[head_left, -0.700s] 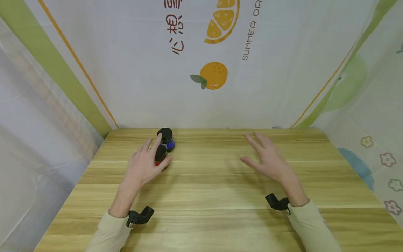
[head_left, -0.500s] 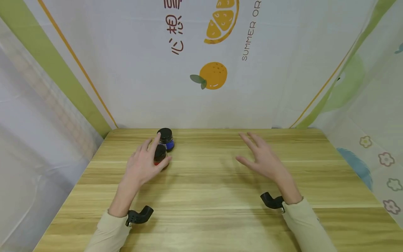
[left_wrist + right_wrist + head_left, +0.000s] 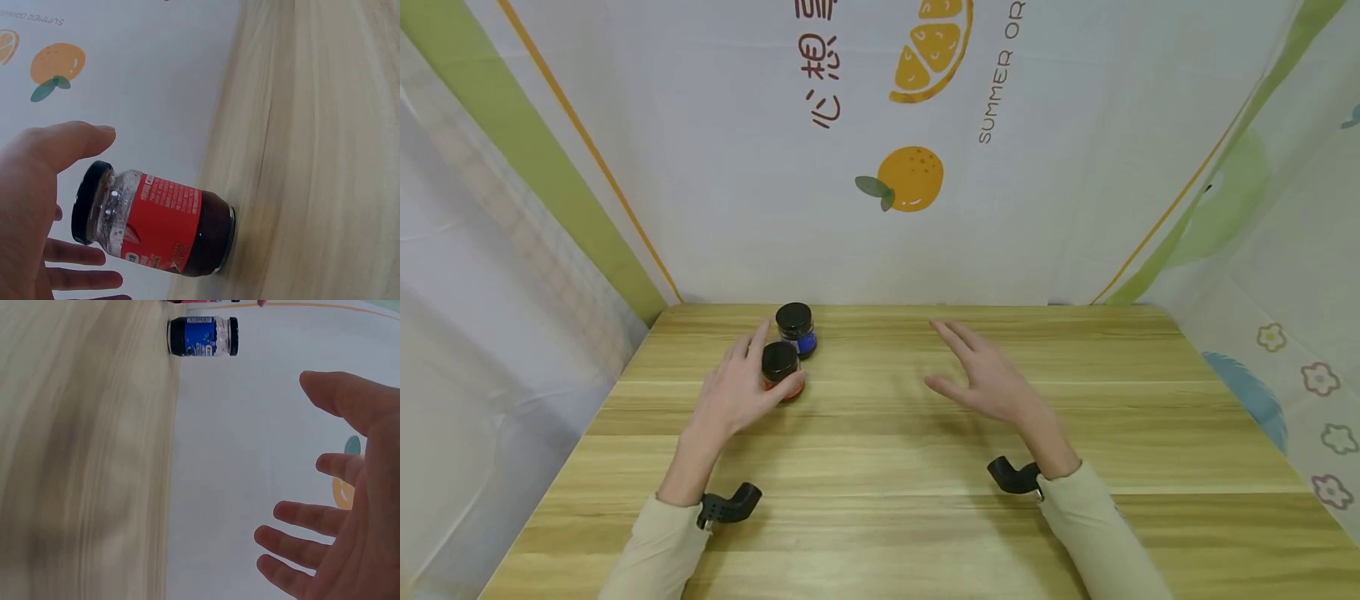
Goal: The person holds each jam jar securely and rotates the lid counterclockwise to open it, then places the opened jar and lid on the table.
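A white cloth backdrop (image 3: 737,208) with green bands and thin orange stripes rises behind a wood-grain table (image 3: 880,467), its rear edge meeting the cloth. Over the tabletop reach two pale sleeves, the left one (image 3: 655,550) and the right one (image 3: 1097,525). The left hand (image 3: 730,387) is released, thumb and fingers spread apart on either side of the red-labelled jar (image 3: 156,222); the left wrist view shows a gap between thumb tip and lid, though whether any finger touches the glass cannot be told. The right hand (image 3: 988,379) is also released, held above the table well apart from the jars, thumb away from the loosely extended fingers. On the cloth are a printed orange slice (image 3: 934,50) and, below it, a whole printed orange (image 3: 913,179) with leaves. The red-labelled jar stands upright on the left part of the table; just behind it and slightly to the right, near the rear edge, is the upright blue-labelled jar (image 3: 201,336). Smallest are a black wrist mount (image 3: 730,506) at the left cuff, its twin (image 3: 1015,475) at the right cuff, and the black lid topping each jar.
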`<action>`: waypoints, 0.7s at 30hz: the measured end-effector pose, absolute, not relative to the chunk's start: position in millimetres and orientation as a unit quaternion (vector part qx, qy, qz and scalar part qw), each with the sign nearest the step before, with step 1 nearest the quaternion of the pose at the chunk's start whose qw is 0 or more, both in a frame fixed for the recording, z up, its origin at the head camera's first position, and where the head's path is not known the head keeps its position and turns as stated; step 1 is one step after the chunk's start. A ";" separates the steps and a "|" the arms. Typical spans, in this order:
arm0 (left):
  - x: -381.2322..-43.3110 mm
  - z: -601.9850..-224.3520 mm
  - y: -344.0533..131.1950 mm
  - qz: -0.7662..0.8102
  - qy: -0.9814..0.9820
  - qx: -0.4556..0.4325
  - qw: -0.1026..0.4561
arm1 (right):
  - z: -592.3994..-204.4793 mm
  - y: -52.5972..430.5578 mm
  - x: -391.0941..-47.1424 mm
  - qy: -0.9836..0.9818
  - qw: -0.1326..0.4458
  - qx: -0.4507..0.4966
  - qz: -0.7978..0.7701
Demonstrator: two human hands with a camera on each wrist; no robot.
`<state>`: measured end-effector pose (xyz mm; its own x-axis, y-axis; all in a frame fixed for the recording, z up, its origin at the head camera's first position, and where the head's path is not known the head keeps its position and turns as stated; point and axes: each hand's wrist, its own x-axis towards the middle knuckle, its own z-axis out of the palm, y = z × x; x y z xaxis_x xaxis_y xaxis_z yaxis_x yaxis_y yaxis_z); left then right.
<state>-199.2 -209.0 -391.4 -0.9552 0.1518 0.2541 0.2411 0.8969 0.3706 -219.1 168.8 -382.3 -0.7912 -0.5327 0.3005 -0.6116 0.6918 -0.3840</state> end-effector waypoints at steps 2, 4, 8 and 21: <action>-200.7 -393.8 -211.5 -0.213 -0.966 -0.101 0.105 | -384.5 162.8 -220.2 -0.914 0.076 0.316 0.241; -201.8 -395.9 -213.7 -0.222 -0.964 -0.103 0.102 | -385.8 156.7 -220.6 -0.914 0.067 0.317 0.245; -203.9 -399.2 -217.0 -0.230 -0.963 -0.106 0.092 | -386.4 144.6 -220.7 -0.913 0.057 0.320 0.247; -210.8 -411.7 -229.2 -0.325 -0.940 -0.096 0.047 | -382.8 99.7 -222.9 -0.901 0.033 0.335 0.273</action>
